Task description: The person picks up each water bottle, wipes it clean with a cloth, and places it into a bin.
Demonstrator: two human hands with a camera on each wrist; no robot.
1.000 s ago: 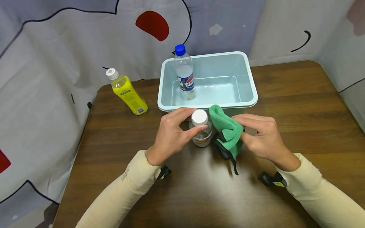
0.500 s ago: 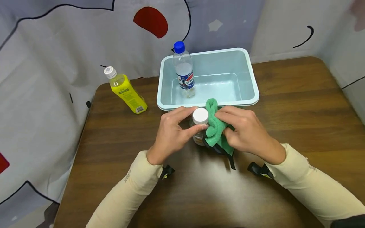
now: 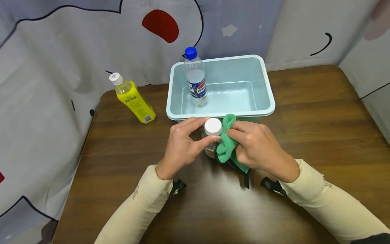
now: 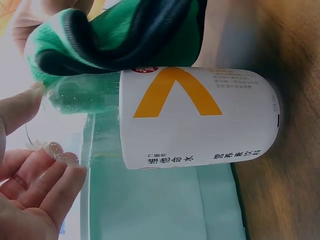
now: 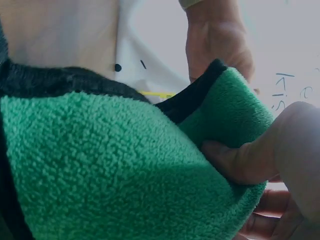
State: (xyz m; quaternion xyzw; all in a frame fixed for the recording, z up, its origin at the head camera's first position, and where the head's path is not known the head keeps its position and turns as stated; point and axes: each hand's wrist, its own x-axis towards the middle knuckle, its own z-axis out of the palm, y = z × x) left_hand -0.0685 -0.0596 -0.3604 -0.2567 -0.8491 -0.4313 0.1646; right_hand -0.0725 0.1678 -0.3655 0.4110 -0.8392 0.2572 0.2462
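A clear bottle with a white cap (image 3: 213, 126) stands upright on the table in front of the tub; its white label with an orange mark (image 4: 200, 117) shows in the left wrist view. My left hand (image 3: 182, 141) grips the bottle near its top between thumb and fingers. In my right hand (image 3: 259, 144) is a folded green cloth (image 3: 226, 145) with dark edging, pinched between thumb and fingers. The cloth lies against the bottle's right side, and its loose end hangs down. The right wrist view shows the cloth (image 5: 110, 165) up close, with the thumb pressing into it.
Behind the bottle sits a pale blue tub (image 3: 265, 88), with a blue-capped Pepsi bottle (image 3: 195, 81) standing inside it. A yellow-labelled bottle (image 3: 134, 100) with a white cap stands at the back left of the wooden table (image 3: 320, 112). A printed curtain (image 3: 76, 44) hangs behind.
My right hand has moved left with the green cloth, from beside the bottle to against its side. The left hand keeps its grip on the bottle.
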